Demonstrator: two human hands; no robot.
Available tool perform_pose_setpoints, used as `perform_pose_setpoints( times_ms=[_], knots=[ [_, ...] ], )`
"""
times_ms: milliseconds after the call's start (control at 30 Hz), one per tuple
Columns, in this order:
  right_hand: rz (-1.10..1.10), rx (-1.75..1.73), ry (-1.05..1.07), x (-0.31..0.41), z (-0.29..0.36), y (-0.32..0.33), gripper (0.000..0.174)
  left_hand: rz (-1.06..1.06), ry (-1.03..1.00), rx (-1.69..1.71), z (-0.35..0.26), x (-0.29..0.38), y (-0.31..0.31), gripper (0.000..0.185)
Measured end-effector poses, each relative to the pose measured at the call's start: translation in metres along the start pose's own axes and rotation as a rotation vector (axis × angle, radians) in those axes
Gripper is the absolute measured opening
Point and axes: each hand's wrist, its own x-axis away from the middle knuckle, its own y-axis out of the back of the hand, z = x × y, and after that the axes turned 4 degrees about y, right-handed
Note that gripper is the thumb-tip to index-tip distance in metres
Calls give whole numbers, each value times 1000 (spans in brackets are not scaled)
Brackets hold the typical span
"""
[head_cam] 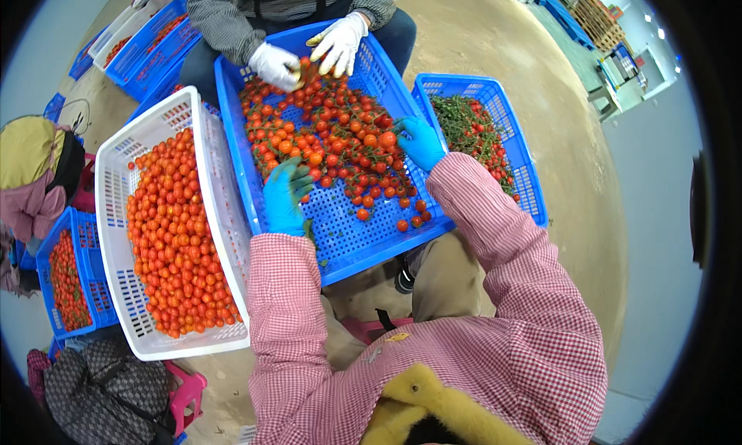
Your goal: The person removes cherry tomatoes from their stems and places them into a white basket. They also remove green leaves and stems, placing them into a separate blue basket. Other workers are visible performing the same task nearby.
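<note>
A blue plastic crate in front of me holds cherry tomatoes, many on green stems. My left hand, in a blue glove, is at the crate's near left side, with its fingers spread beside the tomatoes; I see nothing clearly held. My right hand, gloved in blue too, is at the right side of the pile, its fingertips touching a larger tomato; whether they grip it or a stem is unclear. Several loose tomatoes lie near the crate's right corner.
A co-worker's white-gloved hands work at the crate's far end. On the left stands a white crate of loose tomatoes. To the right, a blue crate holds green stems and tomatoes. More crates, a pink stool and other people are at the left.
</note>
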Motion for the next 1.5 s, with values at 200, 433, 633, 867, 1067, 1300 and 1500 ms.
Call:
perform_pose_setpoints(
  times_ms=[200,433,633,867,1067,1300,1500],
  knots=[
    [199,-1017,-640,11,72,-39,12,234,-63,-303,19,9,-19,37],
    [132,-1272,-745,18,92,-54,14,238,-24,-287,17,12,-23,31],
    [209,-1050,-724,21,85,-56,15,244,2,-115,10,10,-19,34],
    [229,-661,-419,26,96,-54,17,110,47,-362,24,13,-27,21],
    [137,-784,-570,15,87,-43,14,281,232,43,8,14,-13,33],
    [-112,-966,-415,22,106,-53,15,354,350,-116,35,17,-27,33],
    [-19,-1034,-801,15,87,-52,8,512,180,-118,21,27,-25,28]
  ],
)
